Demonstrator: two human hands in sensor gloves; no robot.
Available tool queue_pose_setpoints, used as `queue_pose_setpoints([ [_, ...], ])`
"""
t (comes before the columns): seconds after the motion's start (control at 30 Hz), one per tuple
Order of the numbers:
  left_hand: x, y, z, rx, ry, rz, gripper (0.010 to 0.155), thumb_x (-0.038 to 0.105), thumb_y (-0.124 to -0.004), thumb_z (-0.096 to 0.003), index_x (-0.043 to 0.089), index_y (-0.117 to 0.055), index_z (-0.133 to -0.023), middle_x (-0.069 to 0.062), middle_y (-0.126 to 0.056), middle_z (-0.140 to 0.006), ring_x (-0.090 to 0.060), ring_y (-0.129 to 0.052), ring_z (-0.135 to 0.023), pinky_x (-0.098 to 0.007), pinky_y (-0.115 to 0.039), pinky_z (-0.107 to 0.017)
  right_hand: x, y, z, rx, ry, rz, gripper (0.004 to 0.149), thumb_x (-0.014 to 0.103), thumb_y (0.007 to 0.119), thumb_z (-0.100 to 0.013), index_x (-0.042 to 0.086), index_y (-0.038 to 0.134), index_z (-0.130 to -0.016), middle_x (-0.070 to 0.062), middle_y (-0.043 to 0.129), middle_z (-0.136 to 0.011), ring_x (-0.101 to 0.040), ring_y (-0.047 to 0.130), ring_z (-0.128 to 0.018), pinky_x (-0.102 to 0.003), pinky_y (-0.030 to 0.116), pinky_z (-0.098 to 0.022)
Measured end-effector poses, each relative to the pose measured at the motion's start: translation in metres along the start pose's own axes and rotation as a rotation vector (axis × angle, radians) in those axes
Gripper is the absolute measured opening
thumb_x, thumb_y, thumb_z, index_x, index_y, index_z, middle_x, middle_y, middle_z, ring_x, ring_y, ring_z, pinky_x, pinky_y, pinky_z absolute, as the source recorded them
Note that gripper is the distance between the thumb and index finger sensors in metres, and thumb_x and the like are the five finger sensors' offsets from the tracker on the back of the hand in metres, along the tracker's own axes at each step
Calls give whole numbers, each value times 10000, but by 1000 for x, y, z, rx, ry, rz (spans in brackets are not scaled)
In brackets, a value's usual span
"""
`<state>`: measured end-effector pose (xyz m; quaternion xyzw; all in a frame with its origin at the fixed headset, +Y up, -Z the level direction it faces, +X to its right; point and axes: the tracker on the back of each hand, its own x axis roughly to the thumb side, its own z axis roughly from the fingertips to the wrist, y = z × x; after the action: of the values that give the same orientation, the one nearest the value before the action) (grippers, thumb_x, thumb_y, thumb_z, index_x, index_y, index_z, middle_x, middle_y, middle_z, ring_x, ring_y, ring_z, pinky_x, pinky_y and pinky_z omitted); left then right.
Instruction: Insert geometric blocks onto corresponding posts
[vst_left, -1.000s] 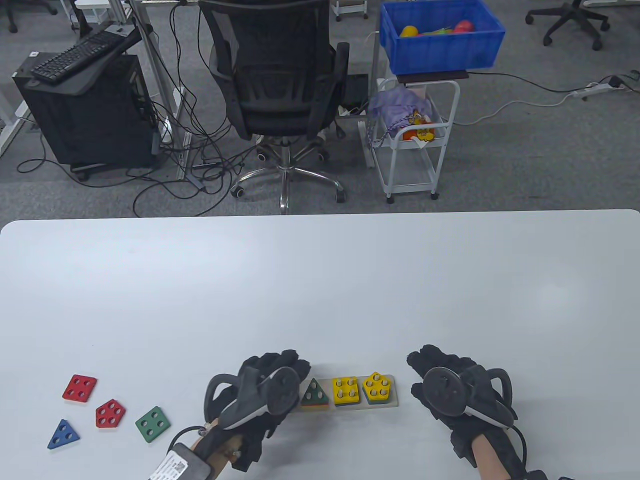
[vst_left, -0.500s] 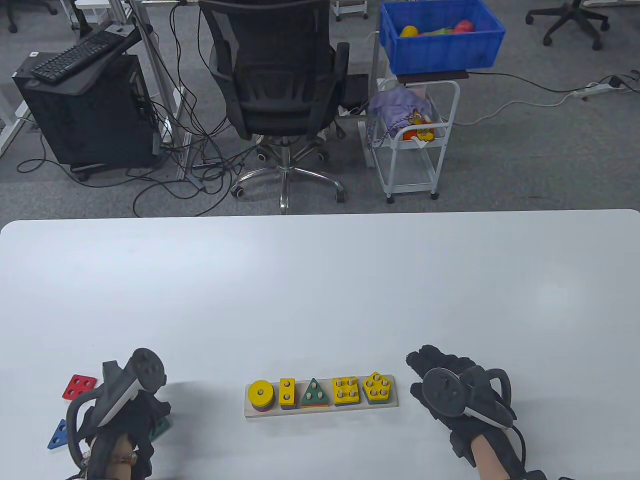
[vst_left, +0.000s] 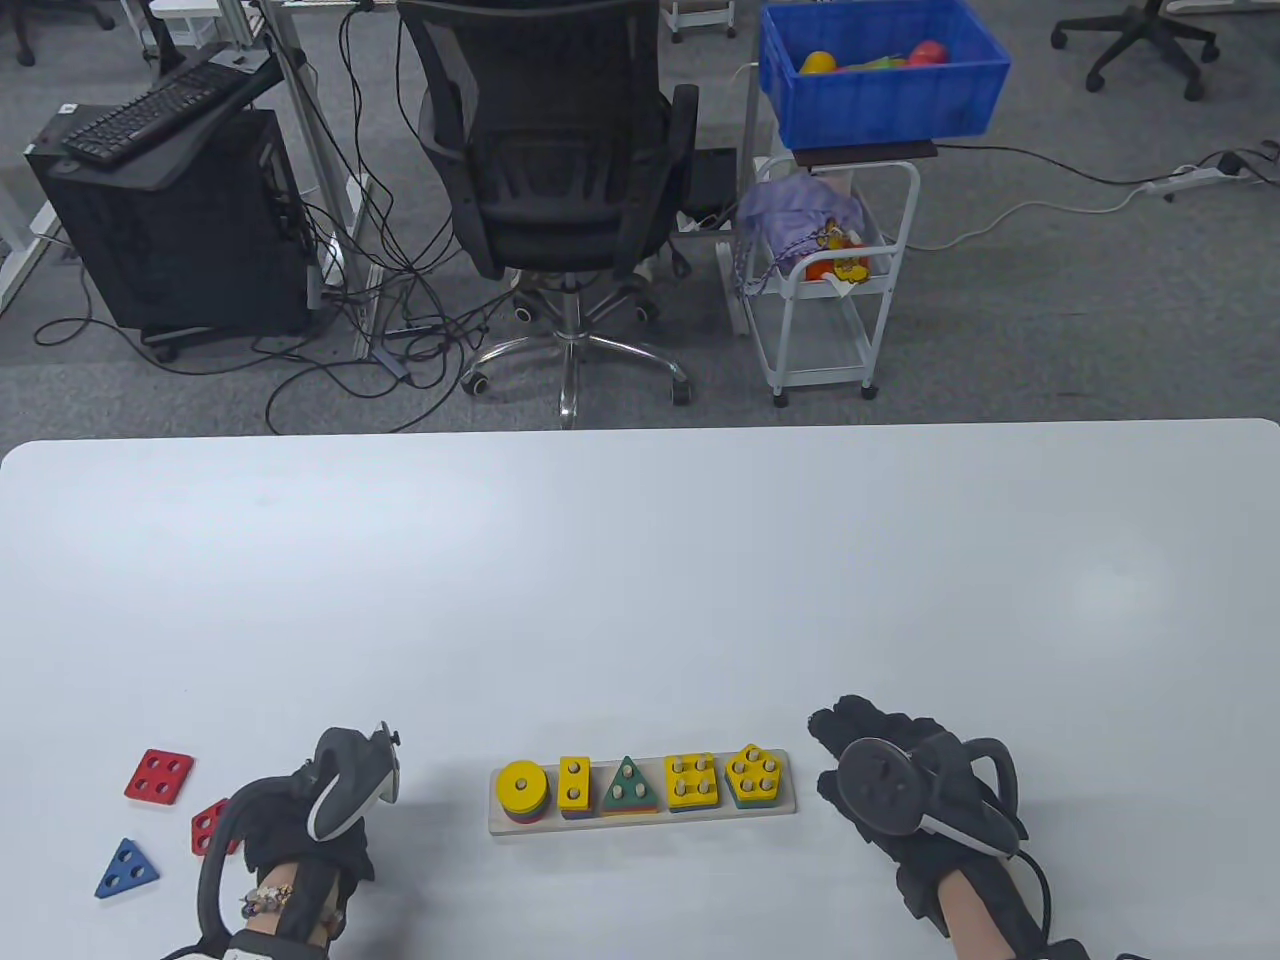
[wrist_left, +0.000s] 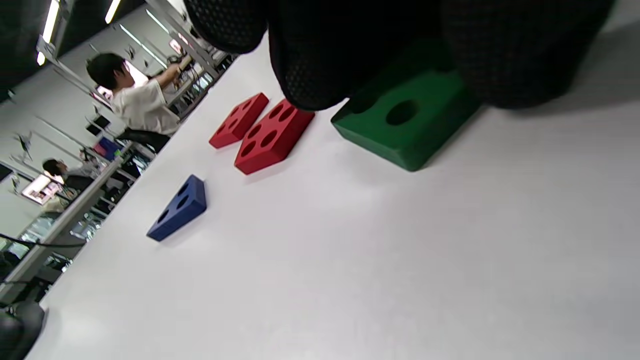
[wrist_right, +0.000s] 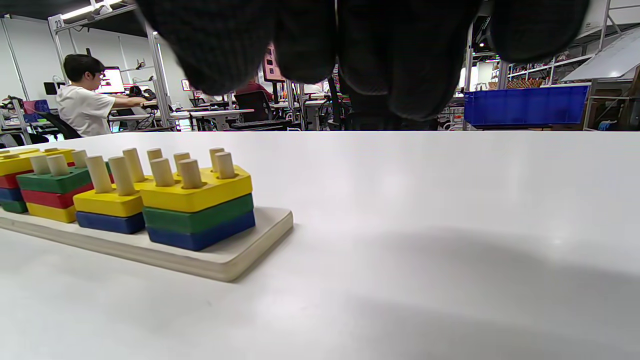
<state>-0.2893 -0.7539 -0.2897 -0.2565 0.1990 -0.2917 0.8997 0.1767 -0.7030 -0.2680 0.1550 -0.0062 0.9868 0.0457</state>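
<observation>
The wooden post board (vst_left: 640, 823) lies at the front middle, with stacks topped by a yellow disc (vst_left: 520, 786), a yellow rectangle, a green triangle (vst_left: 628, 785), a yellow square (vst_left: 692, 780) and a yellow pentagon (vst_left: 755, 775). My left hand (vst_left: 300, 845) is left of the board and covers the green square block. In the left wrist view my fingers (wrist_left: 310, 75) close on the green square block (wrist_left: 405, 130), which lies flat on the table. My right hand (vst_left: 850, 745) rests empty, palm down, right of the board; its fingers (wrist_right: 360, 50) hang over the table.
Left of my left hand lie a red square block (vst_left: 160, 775), a red pentagon block (vst_left: 207, 825) partly under my wrist, and a blue triangle block (vst_left: 127, 868). They also show in the left wrist view: red square (wrist_left: 237, 120), red pentagon (wrist_left: 270, 135), blue triangle (wrist_left: 177, 207).
My left hand left the board, swung left to the loose blocks, then settled over the green square block, which is now hidden in the table view. The right hand has barely moved.
</observation>
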Motion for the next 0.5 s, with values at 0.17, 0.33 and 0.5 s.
queue_pose_setpoints([
  [0.17, 2, -1, -2, 68, -50, -26, 756, 489, -915, -293, 333, -649, -984, 72, -793, -1027, -125, -889, -892, -433, -666, -748, 1, 0, 0, 1, -3, 0, 570, 398, 783, -439, 172, 682, -952, -193, 703, -1000, -411, 841, -818, -675, 657, -583],
  [0.33, -3, 1, 0, 86, -85, 55, 751, 509, -895, -306, 371, -617, -990, 101, -746, -1053, -122, -831, -941, -462, -609, -784, 2, 0, -1, 7, -4, 6, 570, 398, 783, -439, 173, 679, -953, -193, 700, -1001, -409, 843, -817, -674, 659, -582],
  [0.5, -15, 22, 14, 189, -207, 294, 734, 494, -877, -317, 390, -610, -993, 116, -726, -1067, -128, -788, -985, -488, -579, -802, 7, -1, -1, -14, -23, -23, 576, 401, 784, -440, 171, 673, -956, -194, 700, -1000, -409, 842, -817, -671, 663, -579],
])
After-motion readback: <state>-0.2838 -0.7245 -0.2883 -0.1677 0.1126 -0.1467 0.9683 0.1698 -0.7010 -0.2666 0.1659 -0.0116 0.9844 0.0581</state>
